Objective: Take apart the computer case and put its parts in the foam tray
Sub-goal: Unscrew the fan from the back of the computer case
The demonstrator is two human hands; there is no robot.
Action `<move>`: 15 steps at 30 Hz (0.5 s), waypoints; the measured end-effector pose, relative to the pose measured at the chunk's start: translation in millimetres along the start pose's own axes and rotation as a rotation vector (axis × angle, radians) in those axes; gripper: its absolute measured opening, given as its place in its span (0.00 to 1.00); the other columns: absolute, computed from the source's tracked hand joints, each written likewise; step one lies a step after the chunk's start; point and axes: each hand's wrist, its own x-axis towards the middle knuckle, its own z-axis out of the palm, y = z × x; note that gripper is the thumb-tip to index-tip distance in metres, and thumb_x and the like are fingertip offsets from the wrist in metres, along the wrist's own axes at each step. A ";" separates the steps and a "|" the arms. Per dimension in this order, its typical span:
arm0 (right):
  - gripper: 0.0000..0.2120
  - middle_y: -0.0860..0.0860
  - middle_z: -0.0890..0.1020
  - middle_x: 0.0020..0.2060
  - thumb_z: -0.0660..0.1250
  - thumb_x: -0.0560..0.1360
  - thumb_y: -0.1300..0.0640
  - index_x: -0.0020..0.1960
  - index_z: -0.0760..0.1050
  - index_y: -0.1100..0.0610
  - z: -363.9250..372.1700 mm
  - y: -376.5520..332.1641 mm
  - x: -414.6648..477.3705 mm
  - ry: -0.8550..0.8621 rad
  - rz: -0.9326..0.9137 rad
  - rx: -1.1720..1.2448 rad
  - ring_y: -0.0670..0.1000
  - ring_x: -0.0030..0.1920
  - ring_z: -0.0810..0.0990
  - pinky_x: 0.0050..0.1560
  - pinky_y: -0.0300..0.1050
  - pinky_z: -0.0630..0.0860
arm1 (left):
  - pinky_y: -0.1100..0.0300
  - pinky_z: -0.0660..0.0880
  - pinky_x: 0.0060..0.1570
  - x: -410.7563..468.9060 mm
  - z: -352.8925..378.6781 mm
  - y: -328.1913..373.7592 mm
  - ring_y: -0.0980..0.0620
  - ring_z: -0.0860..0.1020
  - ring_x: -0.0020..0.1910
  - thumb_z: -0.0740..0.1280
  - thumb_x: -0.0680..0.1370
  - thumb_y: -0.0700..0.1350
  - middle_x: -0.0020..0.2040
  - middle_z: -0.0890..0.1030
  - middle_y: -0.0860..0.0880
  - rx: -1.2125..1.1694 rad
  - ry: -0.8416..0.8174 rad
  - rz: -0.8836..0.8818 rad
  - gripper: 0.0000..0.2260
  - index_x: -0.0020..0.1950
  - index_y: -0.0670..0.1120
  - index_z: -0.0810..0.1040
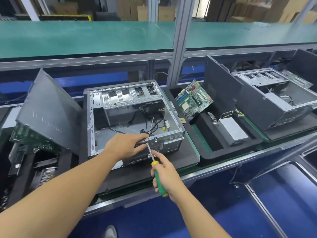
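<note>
The case (90, 121) lies open side up at the desk's near edge, with its rear panel turned toward the person, probably so its screws can be reached. The left grip (127, 146) clasps the case's rear rim, likely to steady it against the push of the tool. The right grip (167, 176) is clenched round the screwdriver (151, 153), whose tip meets the top of that panel. Just right of the case, the foam tray (214, 152) holds a motherboard (193, 98), propped up, and a power supply (233, 129).
</note>
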 end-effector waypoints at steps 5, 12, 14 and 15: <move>0.18 0.51 0.76 0.36 0.57 0.81 0.57 0.63 0.73 0.38 2.0 -3.4 2.3 0.011 0.060 0.051 0.49 0.27 0.72 0.27 0.43 0.71 | 0.55 0.78 0.43 0.2 0.8 -0.5 0.50 0.82 0.47 0.51 0.78 0.69 0.52 0.83 0.59 -0.023 0.008 -0.007 0.17 0.66 0.72 0.59; 0.19 0.59 0.82 0.42 0.54 0.81 0.55 0.59 0.76 0.67 -13.8 -2.2 5.9 -0.271 0.296 0.364 0.52 0.34 0.76 0.36 0.47 0.76 | 0.55 0.76 0.39 0.1 -0.3 0.2 0.48 0.81 0.42 0.52 0.77 0.71 0.45 0.83 0.55 0.016 0.013 -0.037 0.25 0.74 0.70 0.55; 0.18 0.61 0.83 0.48 0.55 0.81 0.56 0.59 0.77 0.67 -17.6 1.6 6.1 -0.312 0.282 0.415 0.51 0.36 0.77 0.38 0.46 0.77 | 0.55 0.75 0.38 0.7 0.9 0.0 0.48 0.81 0.41 0.54 0.77 0.71 0.40 0.82 0.54 0.038 0.009 -0.061 0.28 0.75 0.66 0.58; 0.17 0.62 0.83 0.49 0.57 0.81 0.56 0.58 0.76 0.67 -18.4 4.0 6.3 -0.318 0.265 0.440 0.51 0.37 0.77 0.38 0.46 0.77 | 0.56 0.74 0.39 1.5 1.6 -0.8 0.48 0.81 0.42 0.55 0.77 0.71 0.41 0.82 0.53 0.045 0.006 -0.068 0.27 0.73 0.64 0.62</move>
